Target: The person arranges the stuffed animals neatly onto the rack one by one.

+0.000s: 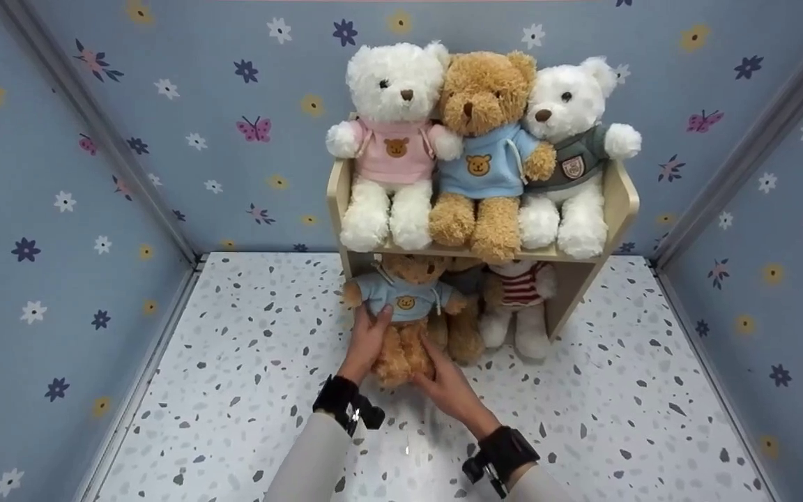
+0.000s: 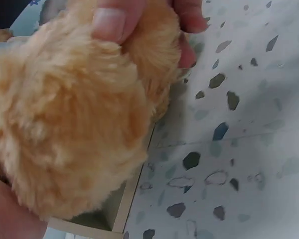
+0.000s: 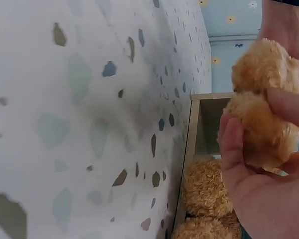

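Note:
A brown teddy bear (image 1: pixel 405 304) in a light-blue hoodie sits at the left of the shelf's lower level, its head partly under the upper board. My left hand (image 1: pixel 363 346) holds its hip and leg from the left, thumb in front; the other fingers are hidden. From the right, my right hand (image 1: pixel 452 388) grips a leg. Up close in the right wrist view, that hand's thumb and fingers (image 3: pixel 232 142) curl round a furry leg (image 3: pixel 261 129). Fur (image 2: pixel 70 109) fills much of the left wrist view, with part of my left hand (image 2: pixel 12 214) at lower left.
On the wooden shelf (image 1: pixel 621 199) sit a white bear in pink (image 1: pixel 394 150), a brown bear in blue (image 1: pixel 486 164) and a white bear in grey-green (image 1: pixel 572 157). Below are a darker brown bear (image 1: pixel 466 331) and a bear in red stripes (image 1: pixel 521 289). Flowered walls surround the speckled floor (image 1: pixel 248 418).

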The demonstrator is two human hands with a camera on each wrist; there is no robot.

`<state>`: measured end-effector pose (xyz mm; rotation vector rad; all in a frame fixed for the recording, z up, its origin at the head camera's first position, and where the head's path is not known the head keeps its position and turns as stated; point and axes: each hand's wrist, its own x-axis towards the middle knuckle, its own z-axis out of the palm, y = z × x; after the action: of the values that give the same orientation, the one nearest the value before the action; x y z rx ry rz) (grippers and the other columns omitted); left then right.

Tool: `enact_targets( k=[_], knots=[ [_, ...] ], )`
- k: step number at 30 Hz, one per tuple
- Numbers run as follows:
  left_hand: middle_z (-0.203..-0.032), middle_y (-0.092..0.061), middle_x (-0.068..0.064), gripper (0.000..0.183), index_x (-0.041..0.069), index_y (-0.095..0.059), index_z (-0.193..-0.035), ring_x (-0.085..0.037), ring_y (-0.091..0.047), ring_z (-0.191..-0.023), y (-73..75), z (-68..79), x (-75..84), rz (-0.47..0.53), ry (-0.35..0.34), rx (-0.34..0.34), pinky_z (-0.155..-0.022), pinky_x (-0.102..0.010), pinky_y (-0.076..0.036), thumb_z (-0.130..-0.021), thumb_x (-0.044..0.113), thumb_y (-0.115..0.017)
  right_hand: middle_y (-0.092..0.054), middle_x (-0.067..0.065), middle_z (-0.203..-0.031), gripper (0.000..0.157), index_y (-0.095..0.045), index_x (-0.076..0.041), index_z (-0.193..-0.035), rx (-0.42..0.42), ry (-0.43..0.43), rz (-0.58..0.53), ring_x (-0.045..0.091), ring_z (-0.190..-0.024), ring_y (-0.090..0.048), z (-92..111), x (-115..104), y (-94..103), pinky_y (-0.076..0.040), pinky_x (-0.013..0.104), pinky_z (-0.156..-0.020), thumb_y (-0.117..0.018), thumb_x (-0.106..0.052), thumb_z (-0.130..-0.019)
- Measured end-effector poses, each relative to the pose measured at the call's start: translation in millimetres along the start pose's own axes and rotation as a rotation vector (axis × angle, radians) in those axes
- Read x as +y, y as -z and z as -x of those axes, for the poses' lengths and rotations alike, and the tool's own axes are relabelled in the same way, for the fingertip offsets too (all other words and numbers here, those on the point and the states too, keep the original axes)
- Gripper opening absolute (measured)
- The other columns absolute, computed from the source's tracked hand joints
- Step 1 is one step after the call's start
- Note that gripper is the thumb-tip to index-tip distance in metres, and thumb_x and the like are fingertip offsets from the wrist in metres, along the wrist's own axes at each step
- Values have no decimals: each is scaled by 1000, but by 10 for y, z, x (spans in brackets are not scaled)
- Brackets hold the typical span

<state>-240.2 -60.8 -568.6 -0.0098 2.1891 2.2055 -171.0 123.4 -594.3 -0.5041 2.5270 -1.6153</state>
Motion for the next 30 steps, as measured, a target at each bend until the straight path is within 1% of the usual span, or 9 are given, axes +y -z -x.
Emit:
enact_targets(
  k=[3,7,11,14,18,20,23,27,30],
  knots=[
    [-170,-8,-26,74,-6,-3,-163,-36,-11,-157,-26,-130,50,17,34,-59,-127,-46,-14,-110,22,-48,-35,27,-161,68,-27,2,-161,68,-15,43,39,-143,-43,-97,18,-31,-41,50,-114,-62,-9,-104],
    [-171,-3,-21,77,1,3,-165,-33,-9,-158,-41,-213,96,-9,81,-75,-127,-46,-15,-111,26,-47,-42,26,-157,61,-36,3,-158,141,15,133,40,-140,-46,-189,57,-84,-45,50,-110,-62,-5,-103],
    [-171,-9,-22,72,-1,-5,-165,-34,-12,-157,-37,-252,108,-85,99,-18,-127,-45,-17,-111,26,-45,-42,31,-154,51,-49,3,-148,218,124,265,45,-134,-51,-284,89,-126,-50,53,-102,-67,-4,-100],
    [-166,-24,-28,61,-7,-19,-162,-39,-26,-153,-67,-273,61,-247,49,53,-123,-49,-26,-112,21,-42,-36,35,-155,51,-53,1,-144,255,170,328,49,-130,-52,-357,110,-148,-52,56,-98,-73,-8,-98],
    [-148,-45,-38,49,-13,-36,-152,-49,-47,-136,-160,-219,-44,-527,-106,176,-111,-56,-41,-110,10,-44,-34,35,-156,55,-54,-3,-145,262,141,361,51,-125,-55,-410,144,-168,-52,59,-97,-76,-14,-96],
    [-144,-45,-41,47,-16,-37,-150,-52,-50,-131,-209,-152,-120,-613,-216,223,-106,-58,-45,-108,5,-45,-31,35,-158,55,-54,-4,-146,262,128,372,52,-127,-53,-412,173,-174,-51,60,-100,-76,-12,-96],
    [-145,-42,-42,47,-17,-39,-148,-52,-47,-133,-235,-45,-264,-667,-434,270,-107,-59,-44,-105,-2,-49,-24,36,-161,55,-54,-3,-146,274,139,388,54,-137,-43,-393,211,-172,-47,61,-104,-75,-8,-96],
    [-141,-49,-34,40,-8,-57,-137,-51,-49,-131,-167,58,-461,-783,-725,277,-108,-59,-44,-97,-10,-56,-25,39,-159,47,-60,-1,-139,284,197,423,55,-137,-43,-359,258,-168,-52,60,-98,-75,-7,-95],
    [-142,-52,-25,46,4,-66,-132,-50,-51,-130,-84,90,-556,-935,-834,216,-103,-63,-46,-90,-13,-60,-27,41,-156,48,-59,-2,-141,244,248,443,54,-133,-47,-317,279,-157,-55,58,-91,-74,-7,-96]
  ],
)
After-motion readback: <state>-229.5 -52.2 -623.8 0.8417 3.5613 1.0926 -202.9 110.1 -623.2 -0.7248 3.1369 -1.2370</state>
